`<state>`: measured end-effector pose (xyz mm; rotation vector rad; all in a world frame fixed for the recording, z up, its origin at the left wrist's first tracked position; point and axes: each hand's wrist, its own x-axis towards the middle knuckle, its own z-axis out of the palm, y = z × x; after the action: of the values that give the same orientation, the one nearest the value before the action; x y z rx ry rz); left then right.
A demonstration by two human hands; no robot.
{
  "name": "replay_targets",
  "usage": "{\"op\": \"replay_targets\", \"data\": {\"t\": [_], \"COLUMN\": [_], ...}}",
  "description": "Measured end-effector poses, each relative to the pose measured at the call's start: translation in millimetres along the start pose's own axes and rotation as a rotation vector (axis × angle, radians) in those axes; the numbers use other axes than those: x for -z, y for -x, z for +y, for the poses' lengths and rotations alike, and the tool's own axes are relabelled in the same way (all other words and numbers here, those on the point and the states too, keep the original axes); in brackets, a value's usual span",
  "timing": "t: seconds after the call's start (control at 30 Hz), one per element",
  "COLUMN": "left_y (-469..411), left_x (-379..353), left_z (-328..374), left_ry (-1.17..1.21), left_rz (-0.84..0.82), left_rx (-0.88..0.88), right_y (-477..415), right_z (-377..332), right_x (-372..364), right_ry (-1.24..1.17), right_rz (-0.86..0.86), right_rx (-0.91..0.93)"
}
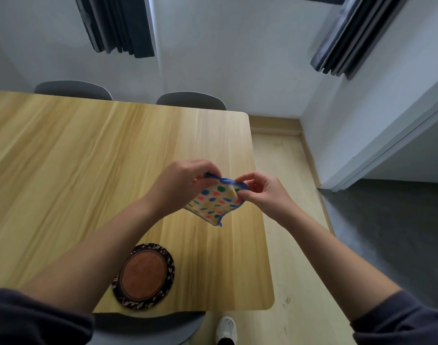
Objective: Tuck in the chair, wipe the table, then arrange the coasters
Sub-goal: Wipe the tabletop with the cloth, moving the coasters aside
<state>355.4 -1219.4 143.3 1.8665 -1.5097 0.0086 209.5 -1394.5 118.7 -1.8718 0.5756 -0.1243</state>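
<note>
A small white cloth (214,201) with coloured dots and a blue hem hangs above the right part of the wooden table (88,158). My left hand (180,183) grips its upper left edge. My right hand (260,192) pinches its upper right edge between thumb and fingers. A round coaster (144,275), brown in the middle with a dark leaf-patterned rim, lies flat near the table's front edge under my left forearm. A grey chair (150,324) sits pushed under the front edge, its seat partly hidden by the tabletop.
Two grey chair backs (73,89) (190,100) show behind the table's far edge. The table's right edge borders a strip of light floor (287,195). A white shoe (226,328) stands there. Dark curtains (118,26) hang on the far wall.
</note>
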Motion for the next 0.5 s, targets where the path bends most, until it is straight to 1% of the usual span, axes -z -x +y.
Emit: {"op": "replay_targets", "data": {"t": [0.13,0.23,0.3,0.4,0.5], "left_y": [7.8,12.3,15.0,19.4,22.3], "left_x": [4.2,6.0,7.7,7.0,6.2], "left_z": [3.3,2.2,-1.6,-5.7,-4.6], "left_ry": [-0.016,-0.024,0.001,0.077,0.242], "left_rz": [-0.014,-0.021,-0.034,-0.11,-0.198], "left_rx": [-0.014,0.024,0.093,0.2,0.345], "right_y": [13.8,23.3,28.1,32.5,32.8], "right_z": [-7.1,-16.0,-22.5,-30.8,-35.2], "right_x": [0.2,5.2,10.1,13.0,17.8], "right_ry": [0.097,0.157,0.186,0.213,0.234], "right_rz": [0.02,0.034,0.043,0.042,-0.037], "right_rx": [0.039,0.067,0.087,0.121,0.061]}}
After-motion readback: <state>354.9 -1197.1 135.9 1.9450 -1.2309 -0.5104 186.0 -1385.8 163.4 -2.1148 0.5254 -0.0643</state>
